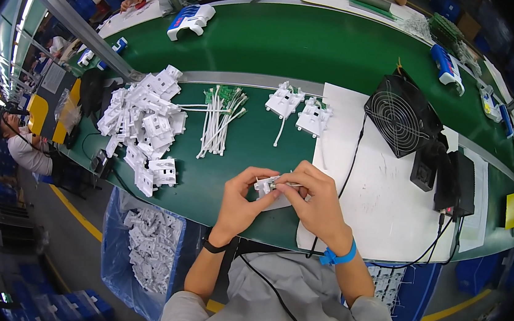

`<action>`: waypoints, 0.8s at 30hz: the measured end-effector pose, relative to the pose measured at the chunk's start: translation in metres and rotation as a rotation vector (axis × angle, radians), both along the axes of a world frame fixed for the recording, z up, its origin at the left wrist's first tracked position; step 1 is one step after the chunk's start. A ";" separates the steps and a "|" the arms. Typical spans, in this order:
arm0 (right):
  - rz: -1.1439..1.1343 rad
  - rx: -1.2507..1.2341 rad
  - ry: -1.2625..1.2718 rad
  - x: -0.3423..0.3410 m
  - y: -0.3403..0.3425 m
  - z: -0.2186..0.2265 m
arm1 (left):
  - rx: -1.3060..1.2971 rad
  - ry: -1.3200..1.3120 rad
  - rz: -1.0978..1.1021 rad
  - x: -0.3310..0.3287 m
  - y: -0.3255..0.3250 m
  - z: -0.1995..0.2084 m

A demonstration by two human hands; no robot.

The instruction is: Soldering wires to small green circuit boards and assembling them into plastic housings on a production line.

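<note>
Over the front edge of the green bench, my left hand (241,201) is closed round the side of a white plastic housing (262,186). My right hand (317,205) presses thumb and fingertips together against the same housing, pinching a small circuit board with white leads (273,186); a sliver of green shows there, mostly covered by the fingers. Beyond my hands lie two more white housings, one further left (285,101) and one nearer the white sheet (314,118), each with a green board and white leads. A bundle of boards with white leads (216,125) rests left of them.
A heap of white housings (143,122) covers the bench's left part. On the right, a black fan (397,115) and a black power box (460,183) stand by a white sheet (376,209). Below the bench hangs a blue-lined bin (115,233). Blue-white casings (190,21) sit on the green conveyor.
</note>
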State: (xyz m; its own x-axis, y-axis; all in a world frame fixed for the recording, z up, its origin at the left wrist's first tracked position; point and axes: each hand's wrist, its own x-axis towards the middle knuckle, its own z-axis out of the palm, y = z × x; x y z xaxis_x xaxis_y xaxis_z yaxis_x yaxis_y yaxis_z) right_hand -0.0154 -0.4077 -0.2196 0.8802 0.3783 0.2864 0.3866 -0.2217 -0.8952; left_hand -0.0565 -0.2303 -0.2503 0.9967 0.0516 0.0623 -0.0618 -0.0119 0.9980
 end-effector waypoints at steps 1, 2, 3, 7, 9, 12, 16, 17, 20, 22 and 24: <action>0.010 -0.003 0.045 0.001 0.000 -0.001 | 0.003 0.016 0.004 -0.001 0.000 0.000; 0.021 -0.006 0.090 0.001 0.000 -0.002 | 0.003 0.017 0.002 -0.001 0.000 0.000; 0.018 -0.006 0.091 0.000 0.000 -0.003 | 0.034 0.009 0.017 -0.002 0.000 0.000; -0.062 0.061 0.062 -0.003 0.008 -0.002 | 0.177 -0.049 0.068 -0.003 -0.004 0.002; -0.124 0.057 0.028 -0.004 0.009 -0.002 | 0.181 -0.049 0.103 -0.003 -0.012 0.007; -0.168 -0.065 -0.062 -0.004 0.008 -0.007 | 0.250 -0.084 0.141 -0.002 -0.015 0.005; -0.093 0.040 0.058 -0.004 0.003 -0.006 | 0.350 -0.115 0.092 -0.002 -0.013 0.003; -0.053 0.056 0.167 -0.003 0.001 -0.003 | 0.348 -0.114 0.089 -0.002 -0.015 0.003; -0.030 0.104 0.294 -0.003 0.000 -0.001 | 0.414 -0.183 0.101 -0.002 -0.020 0.006; -0.017 0.168 0.358 -0.004 0.001 -0.002 | 0.452 -0.234 0.079 -0.002 -0.020 0.006; -0.008 0.230 0.421 -0.003 0.000 -0.004 | 0.445 -0.247 0.057 -0.003 -0.019 0.008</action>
State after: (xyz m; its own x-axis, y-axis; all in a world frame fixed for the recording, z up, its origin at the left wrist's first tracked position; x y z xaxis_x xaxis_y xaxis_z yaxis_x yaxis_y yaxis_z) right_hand -0.0188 -0.4075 -0.2235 0.9405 0.3393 -0.0200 -0.0209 -0.0008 -0.9998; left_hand -0.0591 -0.2494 -0.2427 0.9458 0.0207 0.3240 -0.2819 -0.4427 0.8512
